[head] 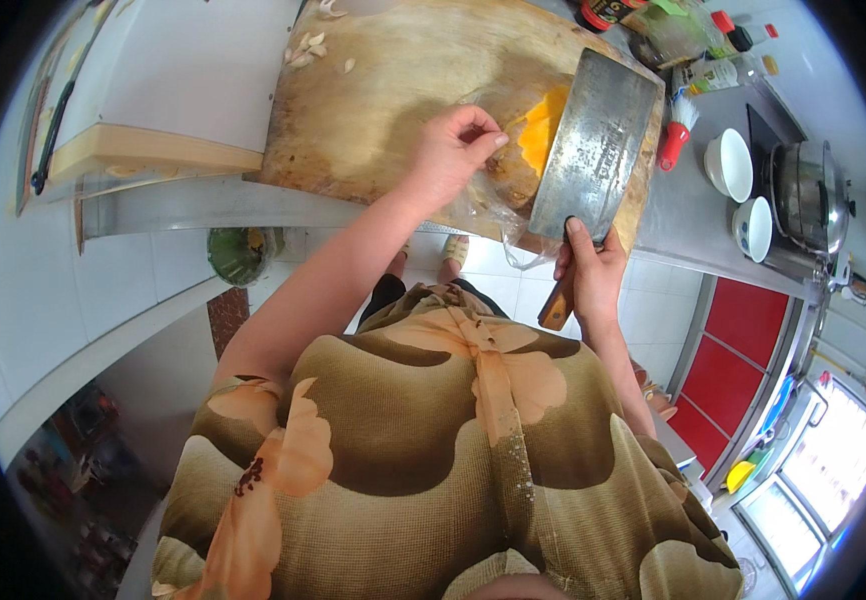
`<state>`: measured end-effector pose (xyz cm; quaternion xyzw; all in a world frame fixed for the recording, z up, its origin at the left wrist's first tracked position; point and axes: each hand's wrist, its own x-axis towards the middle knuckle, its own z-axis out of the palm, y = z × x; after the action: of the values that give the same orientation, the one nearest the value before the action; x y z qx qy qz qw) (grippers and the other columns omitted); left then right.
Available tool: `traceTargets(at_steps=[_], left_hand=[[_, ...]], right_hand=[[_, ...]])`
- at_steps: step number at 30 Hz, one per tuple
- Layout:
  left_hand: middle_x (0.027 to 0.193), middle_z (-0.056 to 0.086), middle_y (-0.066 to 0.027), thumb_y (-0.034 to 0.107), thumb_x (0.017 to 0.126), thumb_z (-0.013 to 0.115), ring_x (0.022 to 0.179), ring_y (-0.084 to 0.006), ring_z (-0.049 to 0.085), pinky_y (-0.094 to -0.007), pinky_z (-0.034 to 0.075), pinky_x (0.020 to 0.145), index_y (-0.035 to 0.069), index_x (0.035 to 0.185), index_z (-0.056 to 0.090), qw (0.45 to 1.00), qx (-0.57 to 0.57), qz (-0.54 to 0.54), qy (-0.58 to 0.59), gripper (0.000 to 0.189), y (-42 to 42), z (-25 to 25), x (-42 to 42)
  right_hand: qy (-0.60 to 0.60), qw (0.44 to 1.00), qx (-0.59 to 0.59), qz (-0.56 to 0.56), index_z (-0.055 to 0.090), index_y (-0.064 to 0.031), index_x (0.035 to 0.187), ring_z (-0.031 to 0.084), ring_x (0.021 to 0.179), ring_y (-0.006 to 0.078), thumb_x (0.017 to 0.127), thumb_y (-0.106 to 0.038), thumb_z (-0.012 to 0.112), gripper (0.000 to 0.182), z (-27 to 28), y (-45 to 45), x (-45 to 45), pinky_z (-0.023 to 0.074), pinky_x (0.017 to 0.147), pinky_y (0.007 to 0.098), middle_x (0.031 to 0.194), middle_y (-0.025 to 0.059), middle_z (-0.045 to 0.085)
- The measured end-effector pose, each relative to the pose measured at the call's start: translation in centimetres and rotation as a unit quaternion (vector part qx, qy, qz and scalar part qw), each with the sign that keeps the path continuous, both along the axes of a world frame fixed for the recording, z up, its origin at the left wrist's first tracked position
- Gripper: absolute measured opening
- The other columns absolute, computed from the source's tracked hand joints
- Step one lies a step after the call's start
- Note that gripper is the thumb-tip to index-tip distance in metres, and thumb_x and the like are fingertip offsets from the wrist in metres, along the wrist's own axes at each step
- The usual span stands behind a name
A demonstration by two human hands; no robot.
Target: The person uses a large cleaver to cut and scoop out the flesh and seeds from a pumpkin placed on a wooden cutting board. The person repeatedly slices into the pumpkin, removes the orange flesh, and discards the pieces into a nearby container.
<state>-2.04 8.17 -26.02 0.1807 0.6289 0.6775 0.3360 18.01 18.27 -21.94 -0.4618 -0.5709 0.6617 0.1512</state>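
Note:
In my right hand (pixel 596 274) is the wooden handle (pixel 557 300) of a broad Chinese cleaver (pixel 598 142). Its dark steel blade, which bears stamped writing, slants up over the right part of the cutting board and hides some of what lies beneath. Just left of the blade is a piece of pumpkin (pixel 541 131) with bright orange flesh and brownish skin, lying on a clear plastic bag (pixel 511 229). Beside its left edge, my left hand (pixel 459 154) has thumb and forefinger close together; whether anything thin is pinched there is too small to tell.
Garlic cloves (pixel 305 51) lie at the far left of the wooden cutting board (pixel 380 90). Right of it are a red-handled brush (pixel 677 135), two white bowls (pixel 729 165), a metal pot (pixel 808 195) and several bottles (pixel 718 75). A green bin (pixel 238 255) stands on the floor, left.

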Motion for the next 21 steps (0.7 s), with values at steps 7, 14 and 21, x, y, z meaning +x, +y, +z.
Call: traceTargets(at_steps=[7,14,21], left_hand=[[0.081,0.061,-0.0033,0.01,0.087,0.071,0.07,-0.0103,0.06,-0.0259,0.054,0.059,0.001,0.092,0.06,0.998,0.014,0.016,0.057,0.015,-0.3,-0.1,1.1],[0.083,0.062,-0.0042,0.006,0.088,0.069,0.071,-0.0112,0.062,-0.0256,0.055,0.06,0.002,0.091,0.059,0.995,0.04,-0.041,-0.082,0.011,-2.4,0.5,1.0],[0.09,0.064,-0.0026,0.009,0.092,0.064,0.081,-0.0102,0.064,-0.024,0.053,0.068,0.005,0.103,0.064,0.978,-0.033,0.191,-0.079,0.012,-10.5,-1.4,-1.2]], right_hand=[[0.018,1.0,-0.001,0.005,0.052,-0.0052,0.099,0.049,0.05,0.0131,0.094,-0.022,0.065,0.022,-0.1,-0.2,0.0,0.0425,0.046,0.0265,0.063,0.004,0.052],[0.004,1.0,0.015,0.004,0.051,-0.007,0.097,0.049,0.051,0.0129,0.094,-0.025,0.065,0.023,0.1,-0.6,-0.4,0.0429,0.046,0.0261,0.063,0.0038,0.052],[0.03,0.999,0.007,-0.012,0.051,-0.0052,0.097,0.051,0.05,0.0126,0.093,-0.02,0.067,0.022,-0.7,-0.4,0.1,0.0428,0.044,0.0271,0.066,0.0032,0.055]])
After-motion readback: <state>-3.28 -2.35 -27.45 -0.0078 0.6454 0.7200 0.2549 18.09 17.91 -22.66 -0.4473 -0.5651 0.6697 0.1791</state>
